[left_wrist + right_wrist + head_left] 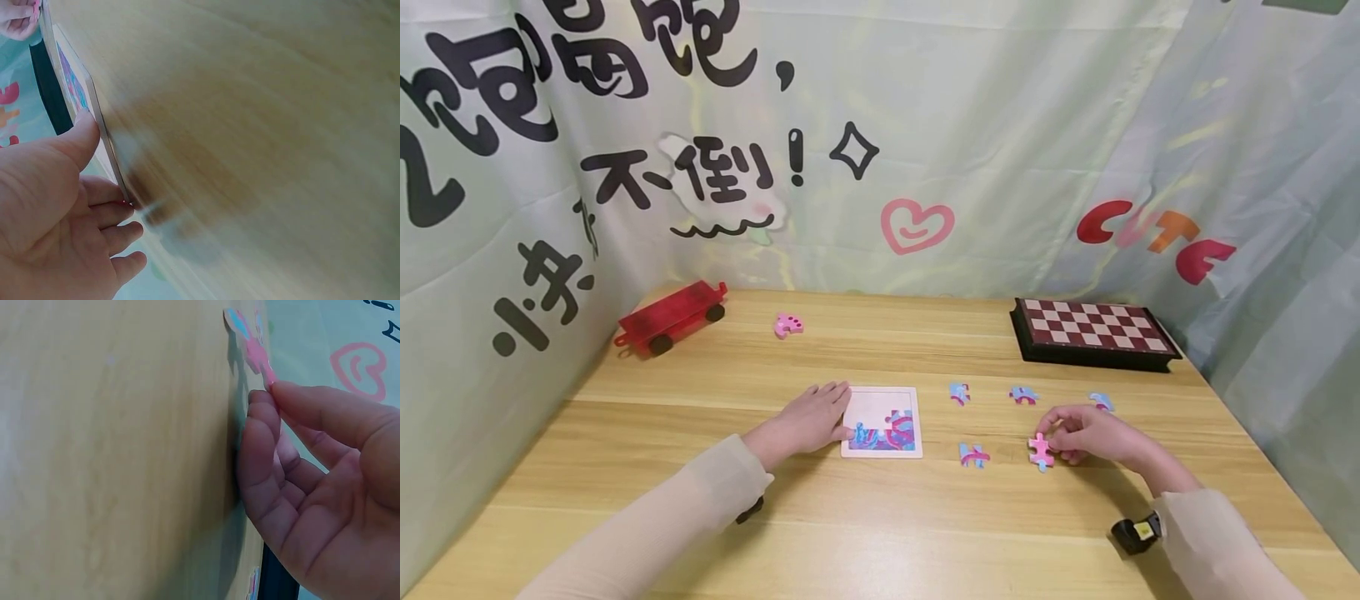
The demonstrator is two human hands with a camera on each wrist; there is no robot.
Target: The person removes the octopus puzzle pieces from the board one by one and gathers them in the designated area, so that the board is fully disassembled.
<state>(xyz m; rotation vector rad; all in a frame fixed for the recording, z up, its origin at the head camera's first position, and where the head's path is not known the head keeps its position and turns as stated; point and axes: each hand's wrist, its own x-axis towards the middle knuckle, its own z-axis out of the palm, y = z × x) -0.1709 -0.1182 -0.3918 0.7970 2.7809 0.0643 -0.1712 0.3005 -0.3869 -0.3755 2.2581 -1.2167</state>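
Head view: two sleeved arms over a wooden table [895,533], both hands in sight from my remote post. The left hand [811,418] lies at the left side of a square puzzle tray [868,407], its fingers extended rather than curled, thumb over the lower left corner. The left wrist view agrees: thumb on the rim, nearest fingers touching the edge, outer fingers free of it.

The tray sits flat near the middle of the table. Its bottom is filled with joined blue, purple and pink pieces, built higher on the right side; the upper left is bare.

The right hand [1090,435], well to the right of the tray, pinches a pink-and-blue puzzle piece [1040,452] between thumb and index finger. The right wrist view shows that piece held by one end; I cannot tell whether its far end touches the wood.

Around it I count four loose blue-and-pink pieces [974,455] lying apart on the table. A pink piece with darker dots [788,325] lies farther back, near a red toy wagon [673,317]. Back right, a chessboard case [1097,327]. Behind everything, a printed cloth [1000,125].
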